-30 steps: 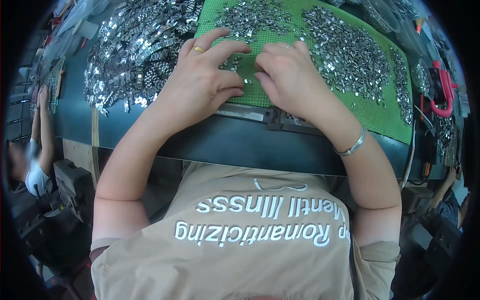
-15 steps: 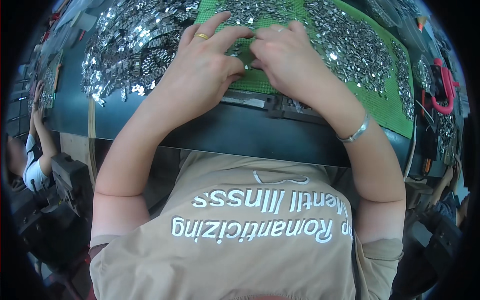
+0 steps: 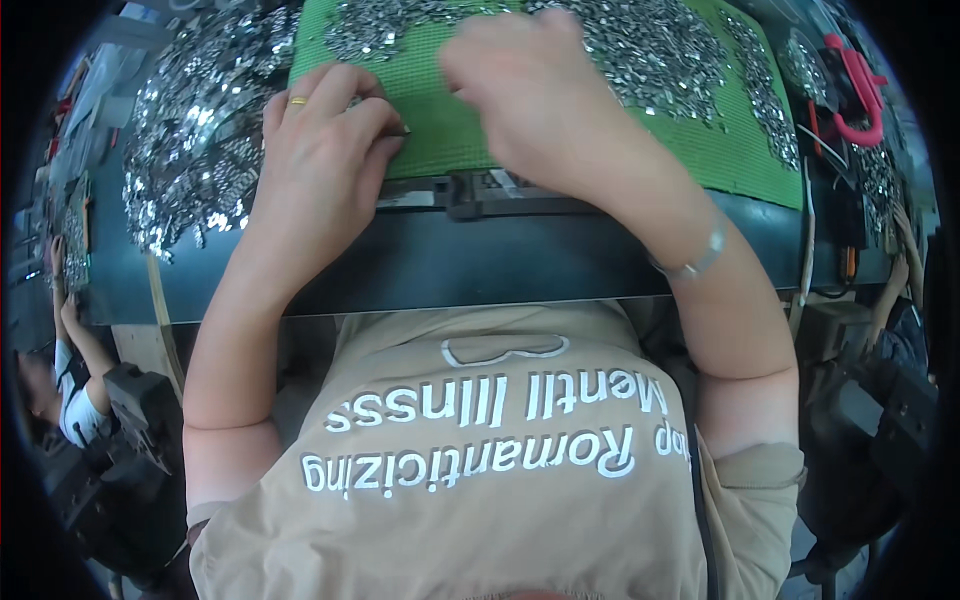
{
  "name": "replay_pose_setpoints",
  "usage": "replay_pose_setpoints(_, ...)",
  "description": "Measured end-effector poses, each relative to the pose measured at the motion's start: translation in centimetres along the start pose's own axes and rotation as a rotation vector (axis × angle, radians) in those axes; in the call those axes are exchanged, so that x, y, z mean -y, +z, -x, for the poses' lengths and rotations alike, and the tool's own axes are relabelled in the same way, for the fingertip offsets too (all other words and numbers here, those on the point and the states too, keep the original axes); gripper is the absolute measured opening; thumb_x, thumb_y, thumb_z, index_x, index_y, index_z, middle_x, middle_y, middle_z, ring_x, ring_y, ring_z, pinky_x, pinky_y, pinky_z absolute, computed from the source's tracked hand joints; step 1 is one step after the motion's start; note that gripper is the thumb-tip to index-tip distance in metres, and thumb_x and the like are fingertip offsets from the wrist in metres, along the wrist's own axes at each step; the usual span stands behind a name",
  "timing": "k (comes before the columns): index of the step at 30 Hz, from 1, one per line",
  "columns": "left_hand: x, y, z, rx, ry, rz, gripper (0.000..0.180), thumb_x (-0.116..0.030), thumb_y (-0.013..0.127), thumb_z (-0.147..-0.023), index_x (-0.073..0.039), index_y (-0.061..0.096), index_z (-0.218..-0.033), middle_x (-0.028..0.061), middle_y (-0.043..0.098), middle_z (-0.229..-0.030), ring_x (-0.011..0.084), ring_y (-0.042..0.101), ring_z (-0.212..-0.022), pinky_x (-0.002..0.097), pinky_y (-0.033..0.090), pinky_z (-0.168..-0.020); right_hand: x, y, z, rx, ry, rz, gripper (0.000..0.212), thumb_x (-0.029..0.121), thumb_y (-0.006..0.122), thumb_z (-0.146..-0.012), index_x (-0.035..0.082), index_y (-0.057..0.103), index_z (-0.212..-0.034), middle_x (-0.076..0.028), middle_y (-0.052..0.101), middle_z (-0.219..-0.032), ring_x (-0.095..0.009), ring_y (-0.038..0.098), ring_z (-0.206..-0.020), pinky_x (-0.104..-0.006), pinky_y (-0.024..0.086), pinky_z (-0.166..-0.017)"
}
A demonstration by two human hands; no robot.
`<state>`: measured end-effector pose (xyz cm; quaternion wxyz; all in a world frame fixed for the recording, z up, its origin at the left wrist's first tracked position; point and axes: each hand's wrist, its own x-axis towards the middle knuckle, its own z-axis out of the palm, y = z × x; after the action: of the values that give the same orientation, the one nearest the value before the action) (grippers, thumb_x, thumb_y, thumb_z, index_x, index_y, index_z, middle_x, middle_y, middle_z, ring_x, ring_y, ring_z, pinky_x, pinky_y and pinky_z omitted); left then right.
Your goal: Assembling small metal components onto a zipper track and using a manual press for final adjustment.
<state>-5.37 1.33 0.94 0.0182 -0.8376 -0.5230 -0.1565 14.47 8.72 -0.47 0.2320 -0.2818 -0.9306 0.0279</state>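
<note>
My left hand [image 3: 325, 140] is over the left edge of the green ribbed mat [image 3: 435, 135]. Its thumb and forefinger pinch a small silver metal piece [image 3: 404, 130], of which only a bright tip shows. My right hand [image 3: 530, 85] is above the middle of the mat, its fingers curled downward and smeared by motion; what they hold, if anything, is hidden. Loose small silver metal pieces [image 3: 650, 55] lie spread on the mat beyond and beside my hands. Below the hands, a dark narrow bar-shaped fixture [image 3: 465, 195] runs along the mat's near edge, partly covered by my right forearm.
A large heap of linked or loose silver pieces [image 3: 190, 130] covers the dark table [image 3: 480, 260] at left. On the right are a pink-handled tool [image 3: 862, 95], a clear bag and an orange-tipped tool [image 3: 850, 262]. Other people's arms [image 3: 85, 340] show at both sides.
My hands have moved apart: the left went left and slightly down with its pinch, the right rose slightly. The whole view has shifted, so mat and fixture sit farther left.
</note>
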Motion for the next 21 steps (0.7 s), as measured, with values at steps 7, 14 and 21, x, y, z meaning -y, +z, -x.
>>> replay_pose_setpoints(7,-6.0,1.9,-3.0,-0.019,0.142,0.404,0.016,-0.003,0.07,-0.078,-0.006,0.059,-0.089,0.0073,0.06,-0.097,0.029,0.057,-0.099,0.0404,0.04,-0.089,-0.3,-3.3,10.3,-0.115,0.301,-0.371,0.012,-0.005,0.061,-0.076,0.001,0.055,-0.084,-0.013,0.054,-0.086,-0.035,0.054,-0.086,-0.0428,0.042,-0.075)
replay_pose_setpoints(14,-7.0,3.7,-4.2,0.076,0.217,0.341,0.015,-0.004,0.069,-0.075,-0.007,0.059,-0.086,0.006,0.06,-0.092,0.0267,0.057,-0.096,0.0431,0.037,-0.087,0.5,-1.7,10.8,-0.239,0.276,-0.322,0.009,0.0,0.061,-0.075,0.003,0.057,-0.083,-0.011,0.054,-0.089,-0.033,0.053,-0.085,-0.0417,0.041,-0.074)
replay_pose_setpoints(21,-7.0,3.7,-4.3,0.054,0.215,0.351,0.013,-0.004,0.069,-0.076,-0.007,0.061,-0.086,0.0056,0.061,-0.092,0.0261,0.057,-0.095,0.0442,0.037,-0.087,0.4,-1.3,10.5,-0.197,0.255,-0.257,0.011,-0.001,0.058,-0.072,0.004,0.056,-0.081,-0.011,0.054,-0.087,-0.032,0.053,-0.086,-0.0415,0.04,-0.075)
